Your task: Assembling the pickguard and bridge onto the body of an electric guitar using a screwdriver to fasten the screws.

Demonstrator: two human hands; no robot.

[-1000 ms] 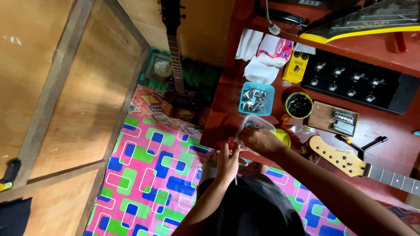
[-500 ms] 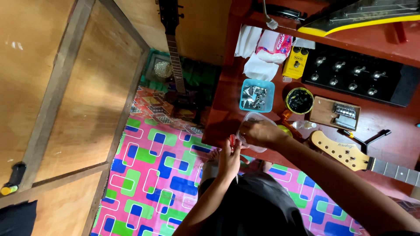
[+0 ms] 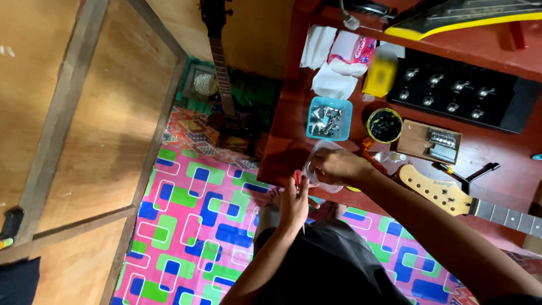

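**At the bench edge, my right hand has settled into the clear tub**

Over the near edge of the red bench, my right hand now lies on the small clear plastic tub, fingers curled over its rim and reaching inside. Half a second ago that hand hung a little above and to the side of the tub; now it covers most of it, so I cannot tell whether the fingers have closed on anything within. My left hand has stayed just below the bench edge, loosely closed round a thin red-handled tool whose red end pokes up beside the tub. I judge the picking from the tub is under way, with the tool kept ready.

Nothing else has shifted apart from my head drifting a little. A blue tray of metal parts sits just beyond the tub, a round black-filled tin to its right, then a wooden block carrying a metal piece. A pale guitar headstock lies near my right forearm. 1 black panel with knobs rests further back, and the bright patterned floor mat spreads below.
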